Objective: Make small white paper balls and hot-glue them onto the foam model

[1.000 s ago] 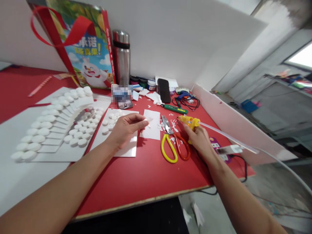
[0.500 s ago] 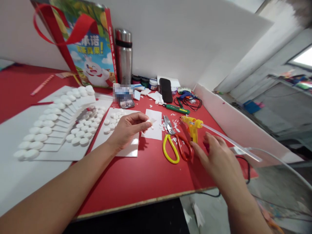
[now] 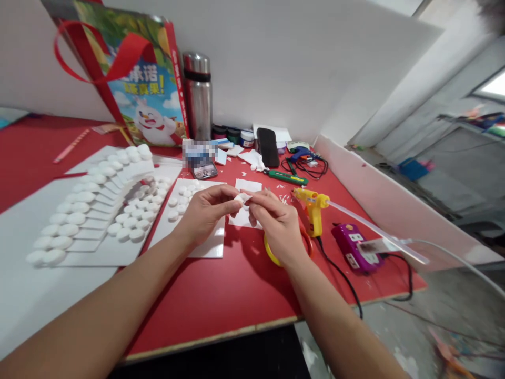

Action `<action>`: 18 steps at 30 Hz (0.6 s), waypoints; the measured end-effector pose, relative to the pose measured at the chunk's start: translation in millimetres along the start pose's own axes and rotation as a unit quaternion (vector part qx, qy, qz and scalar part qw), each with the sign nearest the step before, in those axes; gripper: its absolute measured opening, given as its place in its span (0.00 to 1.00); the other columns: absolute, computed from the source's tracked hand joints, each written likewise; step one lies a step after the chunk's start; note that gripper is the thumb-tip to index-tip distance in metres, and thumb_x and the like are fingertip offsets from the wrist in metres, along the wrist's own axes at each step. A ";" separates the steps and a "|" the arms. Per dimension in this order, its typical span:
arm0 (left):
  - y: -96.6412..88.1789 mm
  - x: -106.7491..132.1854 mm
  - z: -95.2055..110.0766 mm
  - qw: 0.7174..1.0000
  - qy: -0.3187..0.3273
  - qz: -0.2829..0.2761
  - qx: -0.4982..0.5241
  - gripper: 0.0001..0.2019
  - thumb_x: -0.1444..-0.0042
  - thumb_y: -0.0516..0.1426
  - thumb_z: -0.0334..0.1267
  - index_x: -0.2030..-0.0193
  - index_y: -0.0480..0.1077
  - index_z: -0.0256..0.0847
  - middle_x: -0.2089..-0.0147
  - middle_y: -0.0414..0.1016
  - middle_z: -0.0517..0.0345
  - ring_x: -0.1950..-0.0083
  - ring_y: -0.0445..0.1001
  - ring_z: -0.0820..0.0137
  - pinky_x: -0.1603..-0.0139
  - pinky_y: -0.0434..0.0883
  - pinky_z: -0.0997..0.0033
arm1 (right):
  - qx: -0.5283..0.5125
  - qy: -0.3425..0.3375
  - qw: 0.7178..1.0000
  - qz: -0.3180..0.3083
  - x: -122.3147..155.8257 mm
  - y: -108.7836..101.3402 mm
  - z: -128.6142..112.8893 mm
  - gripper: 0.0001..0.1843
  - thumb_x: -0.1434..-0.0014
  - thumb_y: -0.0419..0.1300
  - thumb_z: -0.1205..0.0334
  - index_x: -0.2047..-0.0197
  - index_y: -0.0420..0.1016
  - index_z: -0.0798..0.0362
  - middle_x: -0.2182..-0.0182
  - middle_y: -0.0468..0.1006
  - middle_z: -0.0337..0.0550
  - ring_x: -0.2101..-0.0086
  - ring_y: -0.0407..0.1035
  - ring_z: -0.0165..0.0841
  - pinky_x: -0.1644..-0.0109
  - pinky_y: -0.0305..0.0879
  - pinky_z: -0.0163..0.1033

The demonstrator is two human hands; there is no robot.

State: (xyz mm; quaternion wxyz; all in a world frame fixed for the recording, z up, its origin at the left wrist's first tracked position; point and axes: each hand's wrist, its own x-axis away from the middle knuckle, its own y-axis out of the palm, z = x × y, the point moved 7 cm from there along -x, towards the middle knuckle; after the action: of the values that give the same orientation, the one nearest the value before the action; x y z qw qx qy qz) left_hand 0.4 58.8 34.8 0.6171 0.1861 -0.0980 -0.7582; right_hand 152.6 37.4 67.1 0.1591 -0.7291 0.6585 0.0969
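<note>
My left hand pinches a small white piece between thumb and fingertips. My right hand meets it from the other side, its fingertips closed on the same piece or a thin flap of it; the exact shape is too small to make out. Below the fingertips lies a small white sheet. Scissors with yellow and red handles are mostly hidden under my right hand. Left of them, a white board carries several small white discs, partly behind my left hand.
A yellow glue gun with a long clear stick stands right, near a purple power strip. A green-handled cutter and phone lie behind. White discs line a stepped white build at left. A steel flask stands beside a bag.
My right hand has moved left from beside the glue gun to my left hand and closed at the white piece. It now covers much of the scissors, and the power strip has come into view.
</note>
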 end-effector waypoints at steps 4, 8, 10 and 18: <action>-0.2 -0.1 -3.8 1.000 -0.022 0.007 -0.005 0.08 0.52 0.72 0.37 0.65 0.81 0.40 0.69 0.77 0.59 0.69 0.71 0.73 0.64 0.70 0.71 | 0.061 -0.021 0.998 0.003 5.4 -0.5 3.0 0.19 0.37 0.59 0.66 0.50 0.86 0.41 0.61 0.77 0.41 0.65 0.70 0.31 0.63 0.67 0.38; -1.8 -0.4 -7.3 1.000 -0.029 0.002 -0.012 0.08 0.51 0.71 0.37 0.65 0.81 0.39 0.71 0.77 0.60 0.70 0.71 0.74 0.66 0.69 0.73 | 0.065 -0.041 0.997 -0.002 4.8 -0.2 2.2 0.20 0.37 0.58 0.67 0.49 0.86 0.40 0.61 0.78 0.41 0.63 0.71 0.32 0.62 0.67 0.38; -2.5 -0.7 -8.9 0.999 -0.030 -0.006 -0.016 0.08 0.51 0.71 0.38 0.66 0.81 0.39 0.72 0.77 0.60 0.71 0.71 0.74 0.66 0.69 0.74 | 0.062 -0.053 0.997 -0.005 4.3 0.2 0.4 0.21 0.38 0.58 0.69 0.50 0.86 0.40 0.61 0.78 0.41 0.63 0.71 0.31 0.62 0.67 0.37; -3.8 -1.3 -13.8 0.999 -0.038 -0.017 -0.027 0.08 0.51 0.72 0.37 0.68 0.80 0.39 0.74 0.77 0.62 0.74 0.71 0.76 0.68 0.69 0.75 | 0.108 -0.125 0.986 0.000 4.9 1.5 -14.0 0.22 0.39 0.57 0.73 0.54 0.88 0.43 0.64 0.78 0.40 0.64 0.73 0.31 0.60 0.69 0.38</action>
State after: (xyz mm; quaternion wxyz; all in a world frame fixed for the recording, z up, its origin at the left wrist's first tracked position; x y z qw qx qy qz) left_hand 2.8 62.0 21.0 0.6050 0.1416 -0.0976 -0.7774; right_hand 150.6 27.7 78.3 0.3182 -0.6896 0.6402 0.1155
